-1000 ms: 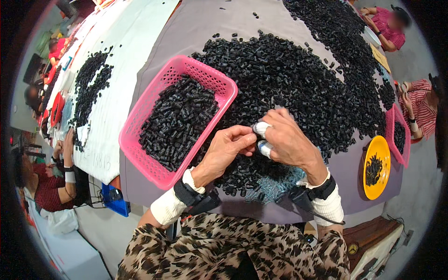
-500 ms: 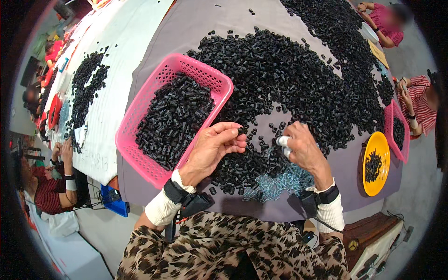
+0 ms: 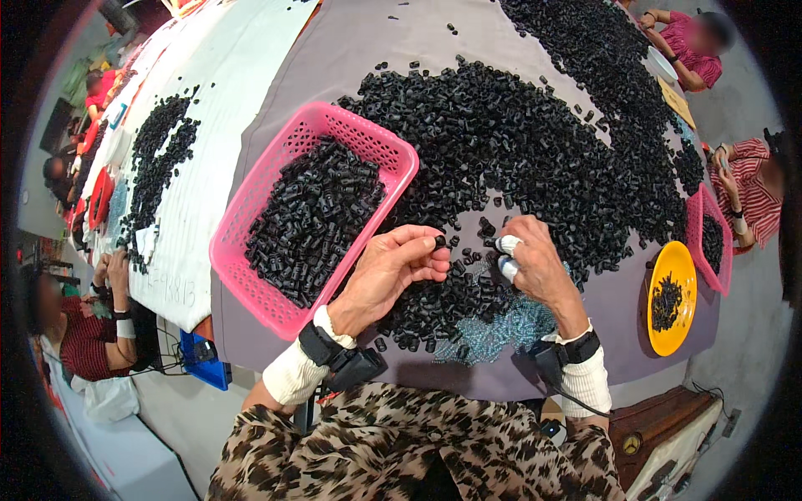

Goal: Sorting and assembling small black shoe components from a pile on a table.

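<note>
My left hand (image 3: 391, 265) is closed, pinching a small black plastic cap (image 3: 440, 242) between thumb and forefinger over the near part of the heap. To its right, my right hand (image 3: 539, 263) is bent inward above the loose pieces, with white covers on thumb and forefinger. Its fingertips are close together beside the black parts; what they hold, if anything, I cannot make out. Below them lies a patch of small clear bluish pieces (image 3: 501, 331). The heap of black plastic parts (image 3: 501, 134) spreads beyond both hands. A pink perforated basket (image 3: 237, 204) full of black parts stands left of my left hand.
On the right a yellow plate (image 3: 682, 324) holds small black bits, near another pink basket (image 3: 696, 219). A white-covered table (image 3: 221, 100) with more black parts adjoins on the left. People sit at work on both sides. A blue bin (image 3: 205, 372) sits below the left table.
My left hand has shifted slightly right with the cap still pinched. The right hand's covered fingers have turned a little and stay over the near pieces.
</note>
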Motion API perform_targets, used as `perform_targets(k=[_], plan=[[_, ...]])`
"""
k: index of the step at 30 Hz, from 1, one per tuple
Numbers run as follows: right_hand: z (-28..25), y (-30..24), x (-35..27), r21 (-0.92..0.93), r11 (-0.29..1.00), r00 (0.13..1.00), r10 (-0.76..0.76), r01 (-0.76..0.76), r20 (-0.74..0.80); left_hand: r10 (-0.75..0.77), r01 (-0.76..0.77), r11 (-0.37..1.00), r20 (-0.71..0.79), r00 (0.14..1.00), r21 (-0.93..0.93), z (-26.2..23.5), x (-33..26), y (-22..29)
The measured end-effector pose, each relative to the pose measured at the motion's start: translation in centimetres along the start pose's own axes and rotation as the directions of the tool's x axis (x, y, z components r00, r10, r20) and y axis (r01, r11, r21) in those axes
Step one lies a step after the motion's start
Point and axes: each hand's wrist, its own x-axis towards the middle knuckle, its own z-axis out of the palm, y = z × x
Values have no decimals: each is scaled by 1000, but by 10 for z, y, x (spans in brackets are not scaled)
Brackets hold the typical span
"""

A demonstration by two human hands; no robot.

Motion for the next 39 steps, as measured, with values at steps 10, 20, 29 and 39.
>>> perform_targets(k=[10,20,29,39], plan=[[7,-12,2,-178,979,994,-94,103,56,-13,13,999,-1,1000,-32,4,2,-2],[-4,-9,-5,153,975,987,161,-159,-2,-45,47,998,46,998,-50,0,6,-11],[-18,-17,0,252,949,981,194,-190,7,-145,146,989,82,986,-13,17,18,-20],[-35,-24,4,415,877,949,303,-242,-87,-55,50,972,13,998,229,40,25,-22]])
